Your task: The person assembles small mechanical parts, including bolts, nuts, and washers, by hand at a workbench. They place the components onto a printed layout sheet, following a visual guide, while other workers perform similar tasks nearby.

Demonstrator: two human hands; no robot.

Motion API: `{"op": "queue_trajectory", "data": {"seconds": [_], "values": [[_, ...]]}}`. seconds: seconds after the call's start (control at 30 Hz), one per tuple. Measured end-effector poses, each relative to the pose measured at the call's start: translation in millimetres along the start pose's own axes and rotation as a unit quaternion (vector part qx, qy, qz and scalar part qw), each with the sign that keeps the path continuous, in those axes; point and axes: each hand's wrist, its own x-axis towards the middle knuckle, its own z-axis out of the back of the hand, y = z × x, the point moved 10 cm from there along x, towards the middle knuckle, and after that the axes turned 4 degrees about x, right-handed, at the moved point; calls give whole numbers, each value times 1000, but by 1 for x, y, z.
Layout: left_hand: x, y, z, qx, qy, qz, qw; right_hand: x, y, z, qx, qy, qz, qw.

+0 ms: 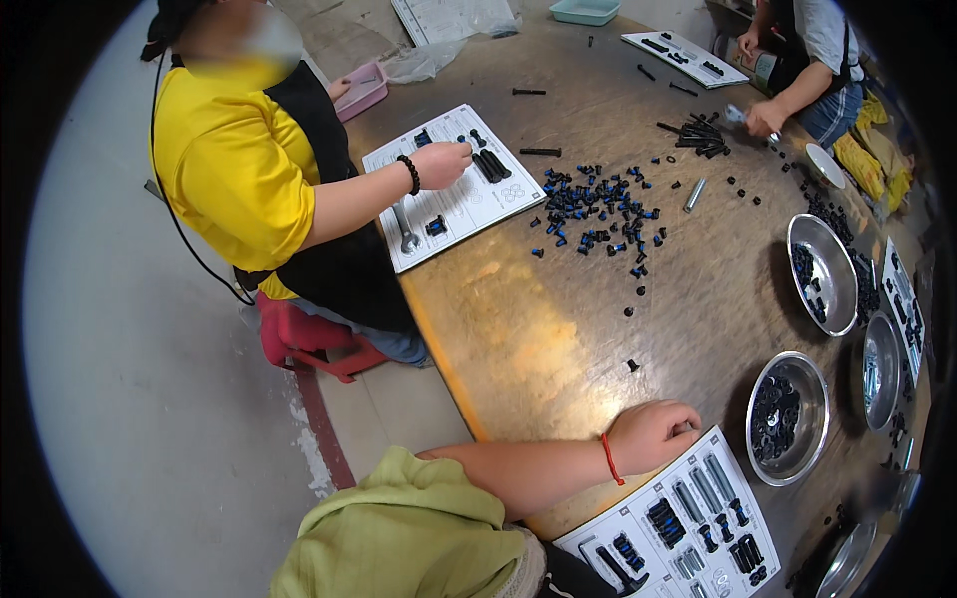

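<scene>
My left hand [653, 435] rests as a closed fist on the brown round table [518, 339], a red string around its wrist and a green sleeve further up the arm. It touches the top left corner of a white layout sheet [666, 520], on which silver bolts, black screws and blue-black small parts lie. Nothing shows between the curled fingers. A steel bowl of black washers [788, 419] stands just right of the fist. My right hand is out of the picture.
A person in a yellow shirt sits at the left, a hand [441, 162] on another parts sheet [454, 189]. Another person's hands [766, 118] work at the far right near black bolts [698, 135]. Blue-black parts [598, 209] are scattered mid-table; more bowls [822, 274] line the right edge.
</scene>
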Motion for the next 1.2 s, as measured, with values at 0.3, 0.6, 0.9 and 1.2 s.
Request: {"op": "queue_trajectory", "data": {"seconds": [0.3, 0.6, 0.9, 1.2], "values": [[0, -1, 0, 17, -2, -5, 1000, -12, -18, 23, -19, 3, 6, 1000], [2, 10, -13, 0, 19, 8, 1000, 1, 0, 26, -43, -37, -23, 998], [9, 45, -6, -69, -41, 32, 996, 2, 5, 25, 87, -21, -134, 987], [-73, 3, -54, 4, 118, 76, 990, -9, 61, 30, 367, 84, -154, 914]]}}
